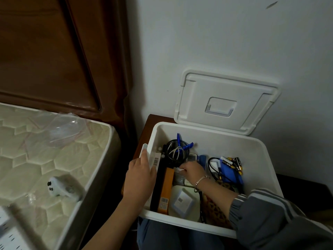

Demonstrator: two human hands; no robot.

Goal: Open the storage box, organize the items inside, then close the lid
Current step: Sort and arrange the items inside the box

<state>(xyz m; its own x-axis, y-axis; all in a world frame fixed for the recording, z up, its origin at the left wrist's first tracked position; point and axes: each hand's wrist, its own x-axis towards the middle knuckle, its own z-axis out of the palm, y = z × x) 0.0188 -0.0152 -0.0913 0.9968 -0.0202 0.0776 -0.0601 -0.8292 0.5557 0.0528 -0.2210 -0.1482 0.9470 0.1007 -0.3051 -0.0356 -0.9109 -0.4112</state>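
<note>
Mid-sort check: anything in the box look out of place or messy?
Loose batteries lie jumbled on a blue item at the right side of the storage box, and cables sit tangled near its far left corner. Nothing looks spilled or broken.

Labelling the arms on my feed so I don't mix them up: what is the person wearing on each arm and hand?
The left hand and forearm are bare: no sleeve, glove or jewellery shows. The right hand is ungloved, with a thin silver bangle at the wrist. The right arm wears a grey sleeve with paler stripes and a gathered elastic cuff.
</note>
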